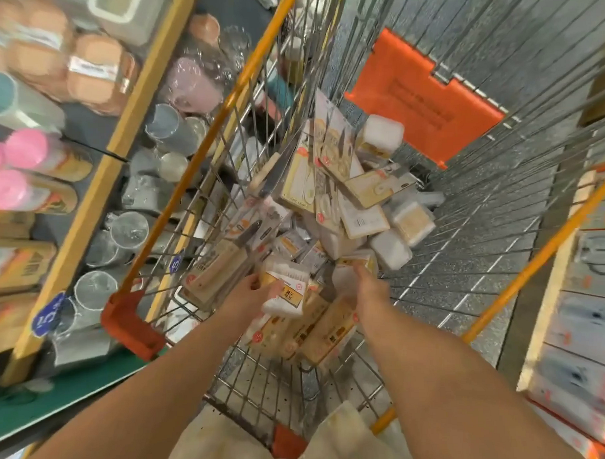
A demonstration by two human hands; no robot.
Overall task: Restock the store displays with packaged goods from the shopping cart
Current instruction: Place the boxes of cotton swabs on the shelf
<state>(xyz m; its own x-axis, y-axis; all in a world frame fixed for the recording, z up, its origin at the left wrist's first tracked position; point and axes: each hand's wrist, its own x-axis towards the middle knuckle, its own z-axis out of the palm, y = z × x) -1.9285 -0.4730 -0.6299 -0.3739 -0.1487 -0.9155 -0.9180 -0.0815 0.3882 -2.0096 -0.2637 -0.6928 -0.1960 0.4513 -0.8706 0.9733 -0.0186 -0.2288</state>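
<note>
We see a wire shopping cart (pixel 471 202) with orange rails, standing on a speckled grey floor (pixel 495 291). On its mesh bottom lies a loose heap of carded, packaged goods (pixel 331 201), with white plastic boxes (pixel 391 248) beside them. To our left, a wood-edged shelf (pixel 97 188) carries clear cups (pixel 128 232) and pink-capped bottles (pixel 27 149).
</note>
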